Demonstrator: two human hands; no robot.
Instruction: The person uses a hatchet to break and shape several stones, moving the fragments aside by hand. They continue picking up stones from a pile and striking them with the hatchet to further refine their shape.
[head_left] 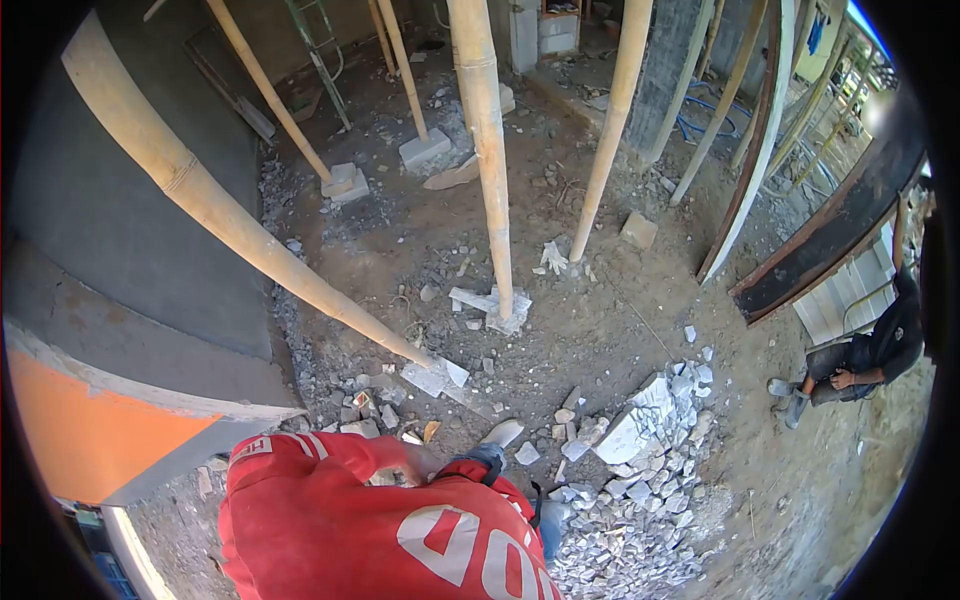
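Observation:
A red top (370,520) with white lettering fills the bottom of the head view. From its left sleeve, a bare forearm and part of my left hand (420,463) reach toward a bent leg in jeans (488,455); the fingers are hidden, so I cannot tell what they touch or hold. My right hand does not show. A pale shoe (503,433) rests on the ground ahead. Beside the legs lies a heap of broken grey rubble (640,510), with a larger pale slab (635,425) on its upper part.
Bamboo props (490,170) stand or lean on small blocks (425,148). A grey wall (130,220) is at the left. Another person (880,345) in dark clothes is at the right, near leaning panels (850,285). A pale glove (554,257) lies on the ground.

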